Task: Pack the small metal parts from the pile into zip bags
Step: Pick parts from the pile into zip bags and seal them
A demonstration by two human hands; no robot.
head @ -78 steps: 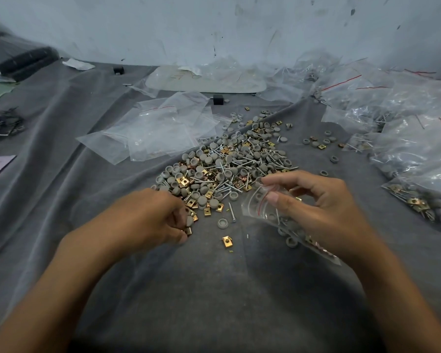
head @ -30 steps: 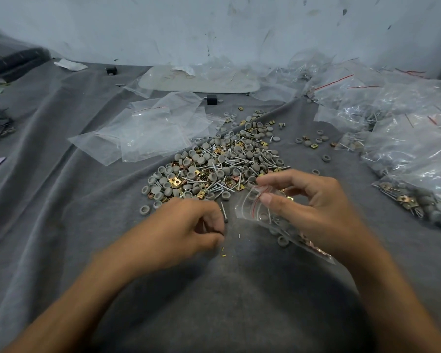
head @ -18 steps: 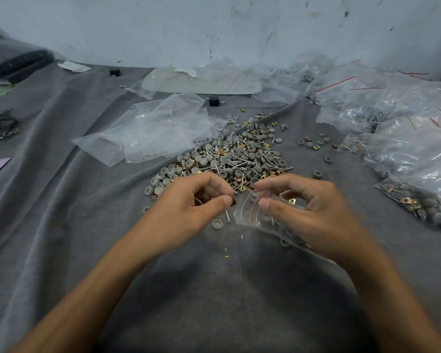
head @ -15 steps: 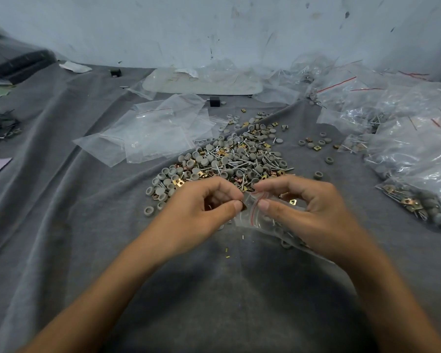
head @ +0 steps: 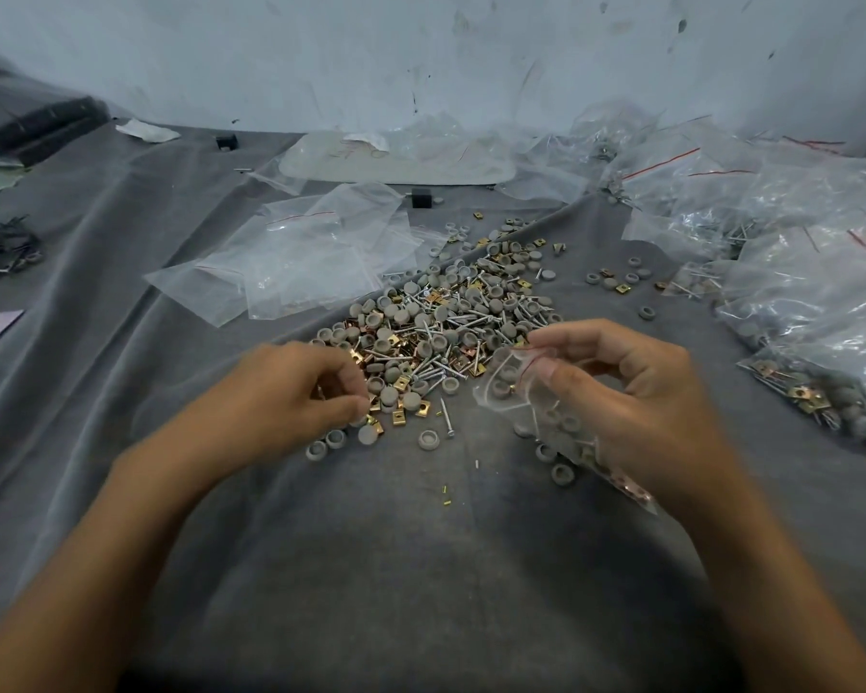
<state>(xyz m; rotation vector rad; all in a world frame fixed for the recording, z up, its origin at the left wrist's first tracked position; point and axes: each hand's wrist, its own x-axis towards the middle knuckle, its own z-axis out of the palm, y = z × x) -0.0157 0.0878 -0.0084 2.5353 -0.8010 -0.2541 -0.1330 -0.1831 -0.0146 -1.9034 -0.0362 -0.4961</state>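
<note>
A pile of small parts (head: 446,317), grey caps, silver screws and brass clips, lies on the grey cloth (head: 421,567) in the middle. My right hand (head: 626,397) holds a clear zip bag (head: 531,417) by its open mouth; caps, screws and brass clips show inside it. My left hand (head: 291,397) rests at the pile's near left edge, thumb and fingers pinched together over loose caps and clips; what it holds is hidden. A few stray caps (head: 428,439) lie between my hands.
Empty zip bags (head: 311,257) lie left of the pile. Many filled bags (head: 796,272) heap up on the right, one (head: 821,397) close to my right wrist. A pale flat tray (head: 396,162) sits near the wall. Black objects (head: 46,125) lie far left.
My left hand was at the bag's mouth half a second ago. It has moved left and down, back to the pile's near edge. My right hand keeps the bag where it was.
</note>
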